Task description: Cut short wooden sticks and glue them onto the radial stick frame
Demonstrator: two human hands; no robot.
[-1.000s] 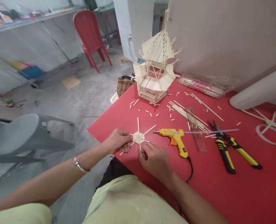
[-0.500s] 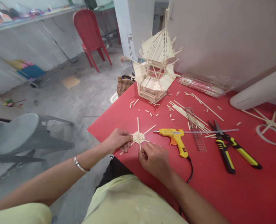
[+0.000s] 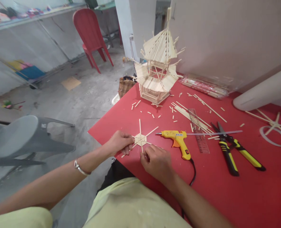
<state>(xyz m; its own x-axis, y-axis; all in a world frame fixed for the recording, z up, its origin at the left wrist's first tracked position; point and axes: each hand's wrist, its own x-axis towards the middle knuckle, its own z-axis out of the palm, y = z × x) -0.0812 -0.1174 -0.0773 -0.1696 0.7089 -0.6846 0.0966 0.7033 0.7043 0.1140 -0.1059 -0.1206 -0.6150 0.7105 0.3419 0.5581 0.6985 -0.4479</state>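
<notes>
A small web-like frame of pale wooden sticks [image 3: 140,139], with a hexagonal middle and spokes sticking out, is at the near left corner of the red table. My left hand [image 3: 122,143] pinches its left side between thumb and fingers. On the lower spoke, the fingertips of my right hand [image 3: 156,160] are closed. Just right of the frame lies a yellow hot glue gun [image 3: 175,135], its nozzle pointing left and a clear glue stick [image 3: 216,133] coming out of its back.
Behind stands a tiered pagoda model of sticks [image 3: 158,71]. Loose sticks [image 3: 190,117], a clear ruler [image 3: 199,136], black-yellow cutters [image 3: 229,155], a stick star [image 3: 275,124] on a tape-like ring [image 3: 264,137] and bagged sticks [image 3: 204,85] lie on the red table [image 3: 226,199]. A grey chair [image 3: 19,136] stands left.
The view has shifted very slightly. Both hands keep their hold on the stick frame, with no other visible change.
</notes>
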